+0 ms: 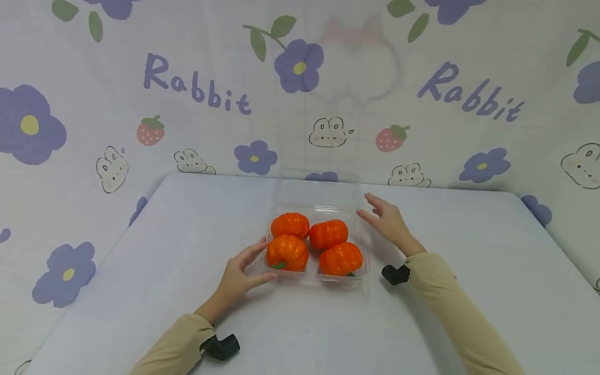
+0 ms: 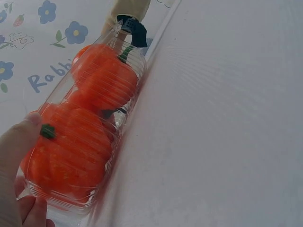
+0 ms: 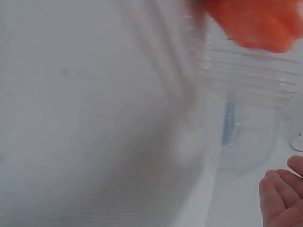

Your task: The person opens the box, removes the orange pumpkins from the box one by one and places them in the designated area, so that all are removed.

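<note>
A clear plastic clamshell box [image 1: 313, 276] holds several small orange pumpkins [image 1: 287, 253], some with green stems, in the middle of the table. Its transparent lid [image 1: 315, 194] is raised at the back. My left hand [image 1: 238, 276] is at the box's front left corner, fingers along the left side and thumb by the front rim. In the left wrist view the thumb [image 2: 21, 137] lies close to the rim. My right hand [image 1: 386, 221] hovers beside the lid on the right, fingers extended and holding nothing. The right wrist view shows its fingertips [image 3: 279, 182] near the clear plastic.
The white table [image 1: 473, 250] extends on both sides of the box. Behind it hangs a cloth [image 1: 206, 125] printed with flowers, rabbits and strawberries. Each wrist carries a black device, one by the left sleeve [image 1: 175, 344] and one by the right sleeve [image 1: 450, 297].
</note>
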### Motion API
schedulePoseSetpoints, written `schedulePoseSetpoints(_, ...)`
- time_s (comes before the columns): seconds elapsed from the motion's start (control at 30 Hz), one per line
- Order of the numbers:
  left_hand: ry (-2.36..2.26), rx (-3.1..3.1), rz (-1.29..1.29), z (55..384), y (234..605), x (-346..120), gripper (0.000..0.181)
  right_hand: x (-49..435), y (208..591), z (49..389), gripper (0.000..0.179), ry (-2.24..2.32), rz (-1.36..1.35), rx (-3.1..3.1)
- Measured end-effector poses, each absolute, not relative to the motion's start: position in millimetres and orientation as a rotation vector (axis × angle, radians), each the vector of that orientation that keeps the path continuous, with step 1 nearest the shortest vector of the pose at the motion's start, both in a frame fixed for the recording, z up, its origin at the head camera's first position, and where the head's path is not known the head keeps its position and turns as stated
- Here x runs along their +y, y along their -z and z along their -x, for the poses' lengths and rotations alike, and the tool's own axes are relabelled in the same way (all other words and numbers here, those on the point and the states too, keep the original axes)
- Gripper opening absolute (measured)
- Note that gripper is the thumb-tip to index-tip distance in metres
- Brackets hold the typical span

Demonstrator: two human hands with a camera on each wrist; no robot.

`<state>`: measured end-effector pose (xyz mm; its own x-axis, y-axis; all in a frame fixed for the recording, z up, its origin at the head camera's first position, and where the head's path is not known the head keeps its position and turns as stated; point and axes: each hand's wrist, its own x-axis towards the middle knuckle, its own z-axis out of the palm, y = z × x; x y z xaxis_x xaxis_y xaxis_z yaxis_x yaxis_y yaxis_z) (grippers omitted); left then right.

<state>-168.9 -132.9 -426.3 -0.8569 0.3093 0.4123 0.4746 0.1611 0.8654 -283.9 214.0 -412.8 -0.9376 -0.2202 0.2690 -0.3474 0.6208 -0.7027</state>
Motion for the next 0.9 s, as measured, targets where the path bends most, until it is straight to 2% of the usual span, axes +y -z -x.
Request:
schedulePoseSetpoints(0.17,1.767,-2.274,0.795,168.6,424.1,-132.9,0.058,209.3,383.1,272.7,0.058,-1.263,-0.606,-2.567)
schedulePoseSetpoints(0.4,1.779,-2.260,0.794,167.8,426.2,-132.6,0.058,194.3,335.9,238.2,0.063,-1.288,-0.873,-2.385)
schedulePoseSetpoints(0.9,1.787,-2.270,0.786,169.1,428.0,-133.6,0.058,180.6,337.3,203.1,0.082,-1.429,-1.010,-2.305)
